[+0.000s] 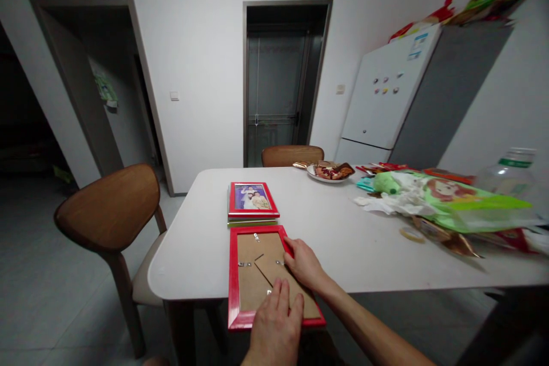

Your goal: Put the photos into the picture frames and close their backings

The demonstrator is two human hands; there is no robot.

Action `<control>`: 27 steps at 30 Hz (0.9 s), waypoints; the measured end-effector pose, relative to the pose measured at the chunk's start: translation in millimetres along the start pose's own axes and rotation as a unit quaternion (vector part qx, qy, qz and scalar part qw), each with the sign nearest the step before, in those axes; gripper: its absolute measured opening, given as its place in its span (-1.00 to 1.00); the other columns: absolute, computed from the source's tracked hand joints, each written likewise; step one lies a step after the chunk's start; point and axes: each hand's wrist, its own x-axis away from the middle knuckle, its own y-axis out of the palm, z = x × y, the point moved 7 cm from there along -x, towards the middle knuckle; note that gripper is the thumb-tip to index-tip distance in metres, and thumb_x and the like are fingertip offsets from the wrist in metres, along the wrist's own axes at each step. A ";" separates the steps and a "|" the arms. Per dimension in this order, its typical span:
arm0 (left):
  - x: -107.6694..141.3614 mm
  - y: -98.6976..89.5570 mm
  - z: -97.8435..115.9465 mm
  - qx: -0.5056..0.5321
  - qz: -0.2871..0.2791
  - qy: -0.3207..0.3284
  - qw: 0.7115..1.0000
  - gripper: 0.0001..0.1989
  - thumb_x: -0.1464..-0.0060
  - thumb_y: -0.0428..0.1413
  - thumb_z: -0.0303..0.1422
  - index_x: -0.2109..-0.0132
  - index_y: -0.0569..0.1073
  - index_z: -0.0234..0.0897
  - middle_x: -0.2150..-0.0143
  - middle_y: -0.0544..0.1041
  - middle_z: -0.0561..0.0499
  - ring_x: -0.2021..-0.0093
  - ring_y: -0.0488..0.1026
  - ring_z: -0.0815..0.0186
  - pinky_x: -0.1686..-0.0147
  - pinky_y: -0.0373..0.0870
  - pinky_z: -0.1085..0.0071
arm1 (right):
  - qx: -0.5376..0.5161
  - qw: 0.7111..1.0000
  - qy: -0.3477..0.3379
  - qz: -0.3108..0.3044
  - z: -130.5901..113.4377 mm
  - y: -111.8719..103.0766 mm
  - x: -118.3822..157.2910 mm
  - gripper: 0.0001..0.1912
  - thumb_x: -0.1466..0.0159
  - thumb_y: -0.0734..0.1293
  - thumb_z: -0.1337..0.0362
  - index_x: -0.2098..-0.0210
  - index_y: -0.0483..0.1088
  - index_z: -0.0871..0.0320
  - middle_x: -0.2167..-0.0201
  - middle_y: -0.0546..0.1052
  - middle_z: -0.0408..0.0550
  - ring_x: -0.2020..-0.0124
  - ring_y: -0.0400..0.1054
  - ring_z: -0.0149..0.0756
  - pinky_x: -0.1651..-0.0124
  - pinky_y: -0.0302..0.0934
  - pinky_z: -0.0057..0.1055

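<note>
A red picture frame (234, 274) lies face down, its brown backing (253, 291) and metal clips showing. Its near end reaches past the table's front edge. Flat fingers of my left hand (278, 317) rest on the backing near the bottom clip. On the frame's right side, my right hand (305, 266) holds the red edge, fingertips near the right clip. Just beyond is a second red frame (275, 209), face up with a photo of people, stacked on other flat items.
The white table (193, 240) holds a plate of food (328, 177) at the back and a green bag (463, 200), tissues, wrappers and a clear jar (510, 174) at right. Wooden chairs stand at left (109, 206) and behind (291, 155).
</note>
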 end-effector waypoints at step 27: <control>23.9 -40.3 -73.9 0.166 -0.125 -0.127 0.970 -0.73 0.23 0.20 -0.36 0.28 0.39 -0.27 -0.05 0.32 -0.13 -0.08 0.20 0.15 -0.09 0.04 0.14 | 0.020 0.992 -0.118 -0.028 -68.7 1.5 6.9 -0.74 -0.12 0.19 0.26 0.24 0.43 0.13 0.15 0.39 0.02 0.12 0.18 -0.22 0.09 0.01 -0.36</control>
